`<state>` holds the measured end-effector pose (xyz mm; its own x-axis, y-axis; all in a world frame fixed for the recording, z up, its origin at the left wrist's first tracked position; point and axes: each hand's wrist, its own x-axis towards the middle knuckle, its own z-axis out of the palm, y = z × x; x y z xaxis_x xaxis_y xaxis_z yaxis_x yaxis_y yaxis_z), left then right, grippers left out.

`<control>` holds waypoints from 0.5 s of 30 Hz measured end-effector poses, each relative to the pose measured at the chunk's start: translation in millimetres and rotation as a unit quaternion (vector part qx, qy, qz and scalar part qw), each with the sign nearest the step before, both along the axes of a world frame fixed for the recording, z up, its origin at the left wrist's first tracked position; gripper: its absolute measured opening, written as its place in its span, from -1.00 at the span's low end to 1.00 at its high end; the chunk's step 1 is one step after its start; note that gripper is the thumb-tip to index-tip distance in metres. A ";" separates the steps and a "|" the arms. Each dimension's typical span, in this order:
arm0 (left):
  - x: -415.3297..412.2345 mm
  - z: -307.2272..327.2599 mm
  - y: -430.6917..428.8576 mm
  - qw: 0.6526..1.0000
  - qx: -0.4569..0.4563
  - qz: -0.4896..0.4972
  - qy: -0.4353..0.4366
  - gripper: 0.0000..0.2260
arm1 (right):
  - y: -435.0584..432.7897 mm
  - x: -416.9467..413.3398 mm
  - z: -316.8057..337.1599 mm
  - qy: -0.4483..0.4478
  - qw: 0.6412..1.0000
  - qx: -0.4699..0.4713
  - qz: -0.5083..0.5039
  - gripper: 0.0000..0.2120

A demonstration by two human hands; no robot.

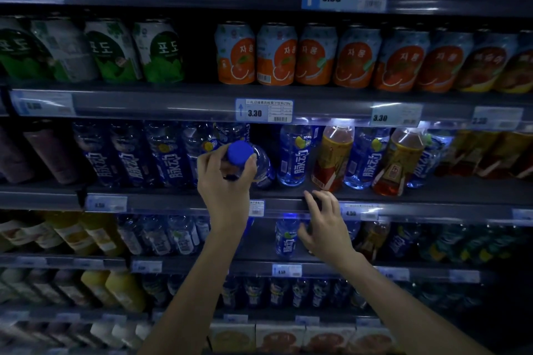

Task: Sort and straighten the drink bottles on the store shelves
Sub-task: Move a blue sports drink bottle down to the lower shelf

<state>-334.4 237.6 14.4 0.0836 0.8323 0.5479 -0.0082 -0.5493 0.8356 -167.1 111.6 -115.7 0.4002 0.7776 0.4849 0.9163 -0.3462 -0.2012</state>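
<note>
Head view: left hand [223,179] clasping blue-capped bottle [261,164] at mid shelf [403,199]; right hand [324,225] unclenched, empty, near shelf edge.

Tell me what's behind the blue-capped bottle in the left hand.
Behind the blue-capped bottle, tipped forward in the left hand, stands another clear blue-labelled bottle; only its top shows. The shelf farther back is dark and covered, so more bottles cannot be confirmed.
</note>
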 end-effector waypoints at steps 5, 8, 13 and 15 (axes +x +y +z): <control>5.7 11.3 12.7 1.000 0.010 -0.012 0.016 -0.67 | 0.2 0.3 -2.9 0.008 1.000 0.007 -0.003 -0.35; 11.6 13.4 20.3 1.000 0.001 -0.012 0.023 -0.61 | 1.0 0.6 -4.4 0.008 1.000 0.008 -0.006 -0.36; 21.9 11.2 24.0 1.000 -0.028 -0.007 0.011 -0.63 | 2.8 -0.4 -5.4 0.019 1.000 0.008 -0.013 -0.36; 25.1 9.3 24.5 0.999 -0.032 -0.003 0.009 -0.66 | 2.5 -0.6 -5.7 0.019 1.000 0.007 -0.012 -0.36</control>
<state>-309.3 262.1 23.7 0.0972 0.8649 0.4925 0.0035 -0.4952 0.8688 -167.7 114.1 -121.4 0.4375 0.7610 0.4791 0.8992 -0.3657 -0.2402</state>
